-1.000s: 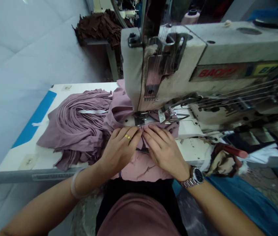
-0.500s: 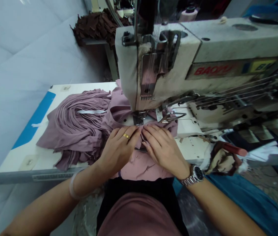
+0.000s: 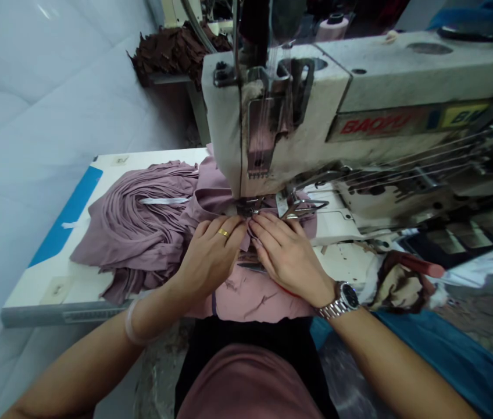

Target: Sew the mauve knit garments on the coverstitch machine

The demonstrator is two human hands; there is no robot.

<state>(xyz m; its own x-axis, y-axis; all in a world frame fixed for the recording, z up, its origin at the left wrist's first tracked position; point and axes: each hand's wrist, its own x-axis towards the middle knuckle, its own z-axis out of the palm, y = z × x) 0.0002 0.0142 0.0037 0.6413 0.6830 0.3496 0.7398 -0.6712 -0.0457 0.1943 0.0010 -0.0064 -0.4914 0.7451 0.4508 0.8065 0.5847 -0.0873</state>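
Both bare hands are at the near side of the sewing machine [image 3: 281,134], working on a mauve fabric piece [image 3: 214,201] that lies under the presser foot [image 3: 253,205]. The left hand [image 3: 211,250] rests on the cloth from the left, its fingers bent slightly and close together; the right hand [image 3: 290,250] comes in from the right, its fingers longer and flatter, tips just short of the foot. The two sets of fingertips nearly meet, with a fold of the cloth showing between them. Each hand touches the fabric from above, but whether it is also pinched from below is hidden — I cannot tell how tightly either hand is closed.

The fabric piece curves away to the left and far side of the foot, and part of it shows to the right, past the right hand. To the left, on the white table [image 3: 346,262], lies a stack of folded mauve pieces [image 3: 133,221] with a white strip [image 3: 165,201] across it. A pink cloth [image 3: 250,297] covers the near edge, in front of the hands. A gold ring [image 3: 223,233] sits on the left hand and a metal watch [image 3: 346,295] on the right wrist. Farther off are a pile of brown fabric [image 3: 177,49] to the left and a pale thread cone [image 3: 333,27] behind the machine — fabric scraps [image 3: 399,288] lie at the right.
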